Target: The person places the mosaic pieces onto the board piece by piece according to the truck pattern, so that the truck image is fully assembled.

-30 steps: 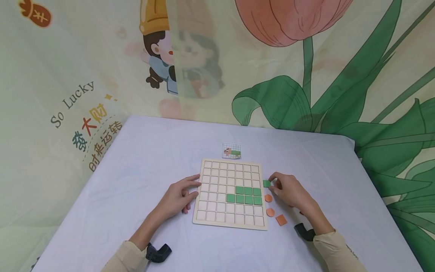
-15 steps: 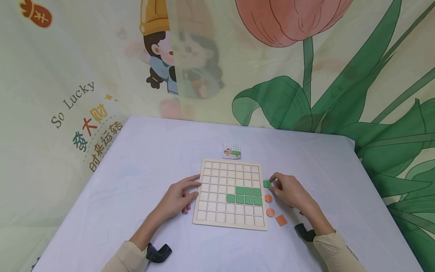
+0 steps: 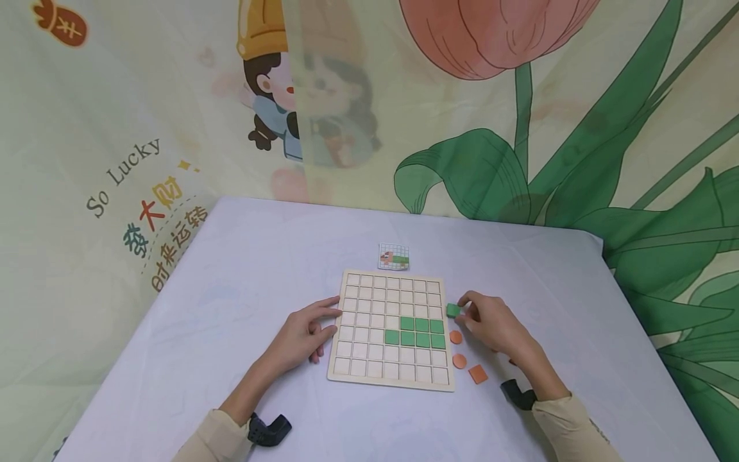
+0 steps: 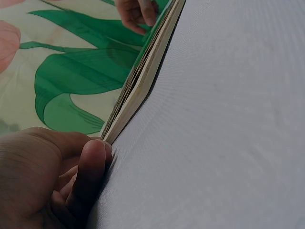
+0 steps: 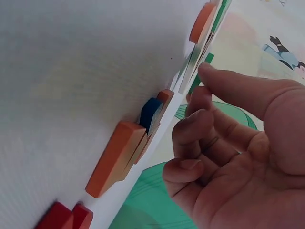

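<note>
A pale wooden grid board lies on the table, with several green square tiles in cells on its right side. My left hand rests its fingertips against the board's left edge. In the left wrist view the thumb and a finger touch that edge. Just beyond the right edge, my right hand pinches a green square tile between thumb and index finger. The same tile is partly hidden by the fingertips in the right wrist view.
Two orange round pieces and an orange square tile lie right of the board. A small picture card lies behind it. In the right wrist view, a blue piece and red pieces also show.
The green tile at my right fingertips has shifted slightly and looks a little raised. My left hand and the board have stayed in place.
</note>
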`<state>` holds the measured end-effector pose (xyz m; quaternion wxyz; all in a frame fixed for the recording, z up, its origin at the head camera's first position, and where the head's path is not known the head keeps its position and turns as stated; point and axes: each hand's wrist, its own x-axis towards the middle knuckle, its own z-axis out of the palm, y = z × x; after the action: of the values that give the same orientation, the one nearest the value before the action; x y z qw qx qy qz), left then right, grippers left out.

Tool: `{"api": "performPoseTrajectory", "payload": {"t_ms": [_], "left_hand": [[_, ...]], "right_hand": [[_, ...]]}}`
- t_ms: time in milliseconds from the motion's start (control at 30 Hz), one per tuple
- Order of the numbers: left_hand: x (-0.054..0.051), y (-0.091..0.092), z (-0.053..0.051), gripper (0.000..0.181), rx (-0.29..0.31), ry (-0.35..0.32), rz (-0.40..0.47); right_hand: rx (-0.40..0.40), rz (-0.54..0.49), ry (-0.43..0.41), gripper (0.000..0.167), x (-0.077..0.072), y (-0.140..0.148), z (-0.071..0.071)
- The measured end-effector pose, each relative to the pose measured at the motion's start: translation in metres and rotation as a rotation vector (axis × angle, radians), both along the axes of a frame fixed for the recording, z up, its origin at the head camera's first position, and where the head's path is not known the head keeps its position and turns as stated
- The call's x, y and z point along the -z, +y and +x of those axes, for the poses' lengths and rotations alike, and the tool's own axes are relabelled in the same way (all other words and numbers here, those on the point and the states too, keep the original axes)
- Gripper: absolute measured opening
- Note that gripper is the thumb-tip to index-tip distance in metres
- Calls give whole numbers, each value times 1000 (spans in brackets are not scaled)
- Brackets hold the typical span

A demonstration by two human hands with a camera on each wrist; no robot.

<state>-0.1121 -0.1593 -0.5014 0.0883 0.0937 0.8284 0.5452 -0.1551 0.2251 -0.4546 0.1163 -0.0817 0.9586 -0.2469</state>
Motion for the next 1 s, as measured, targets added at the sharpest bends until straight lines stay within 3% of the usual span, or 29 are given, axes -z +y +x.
{"api": "performPoseTrajectory", "payload": {"t_ms": [333,1000], "left_hand": [[-1,0,0,39,-3,-6,5],[-1,1,0,39,-18,-22,-31]], "right_hand": [[-47,16,49,28,-5,-11,4],[-124,-25,51,25,-11,-46,14]]}}
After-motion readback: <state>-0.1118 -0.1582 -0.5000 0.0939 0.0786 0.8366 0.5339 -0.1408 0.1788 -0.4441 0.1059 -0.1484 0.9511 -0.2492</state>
